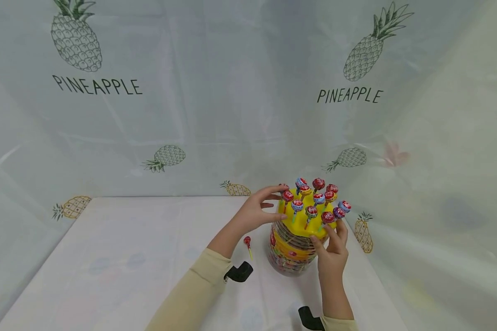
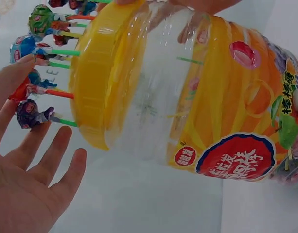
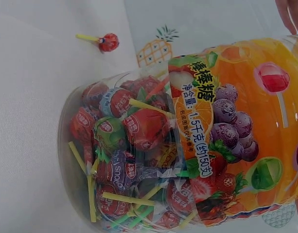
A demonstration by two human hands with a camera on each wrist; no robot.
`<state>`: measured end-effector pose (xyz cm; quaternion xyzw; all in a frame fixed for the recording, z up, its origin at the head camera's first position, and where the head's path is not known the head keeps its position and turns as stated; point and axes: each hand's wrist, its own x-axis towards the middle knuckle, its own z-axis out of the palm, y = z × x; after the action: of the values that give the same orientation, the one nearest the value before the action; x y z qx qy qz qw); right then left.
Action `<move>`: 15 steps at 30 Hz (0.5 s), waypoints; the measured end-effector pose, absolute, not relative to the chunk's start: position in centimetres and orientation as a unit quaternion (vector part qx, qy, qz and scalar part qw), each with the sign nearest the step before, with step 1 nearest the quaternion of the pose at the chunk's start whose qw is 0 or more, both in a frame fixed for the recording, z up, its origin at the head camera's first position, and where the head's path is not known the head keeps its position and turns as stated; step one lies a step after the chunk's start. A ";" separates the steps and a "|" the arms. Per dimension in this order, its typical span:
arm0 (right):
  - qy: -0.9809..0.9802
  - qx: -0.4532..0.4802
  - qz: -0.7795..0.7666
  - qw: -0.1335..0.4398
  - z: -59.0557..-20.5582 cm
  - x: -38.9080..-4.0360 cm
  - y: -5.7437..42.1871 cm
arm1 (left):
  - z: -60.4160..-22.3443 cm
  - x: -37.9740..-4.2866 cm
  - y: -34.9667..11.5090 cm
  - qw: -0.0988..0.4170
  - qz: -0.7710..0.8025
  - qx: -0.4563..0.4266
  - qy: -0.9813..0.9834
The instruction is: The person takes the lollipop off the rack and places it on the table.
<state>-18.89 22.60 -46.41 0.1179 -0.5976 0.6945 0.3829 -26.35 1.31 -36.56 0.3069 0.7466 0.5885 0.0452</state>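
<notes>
the left hand (image 1: 254,214) is spread wide, thumb well apart from fingers, around lollipops (image 1: 311,212) standing in the yellow lid (image 1: 291,226) of an upright jar (image 1: 287,255); the right hand (image 1: 332,253) is at the lid's rim, its grip unclear; the jar stands near the right edge of the white table (image 1: 128,266), patterned cloth (image 1: 232,101) behind, tabletop stretching far leftward
</notes>
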 end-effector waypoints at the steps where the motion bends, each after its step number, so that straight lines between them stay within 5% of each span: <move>1: -0.597 0.120 0.694 0.384 -46.4 -18.9 22.6 | -36.6 -26.3 1.3 0.046 0.589 0.307 0.747; 15: -0.599 0.104 0.701 0.373 -46.4 -18.7 22.5 | -34.9 -25.4 1.2 0.043 0.630 0.302 0.714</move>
<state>-18.75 22.54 -46.36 0.1039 -0.5990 0.7010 0.3729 -25.39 1.19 -34.90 0.3017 0.7141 0.6302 0.0433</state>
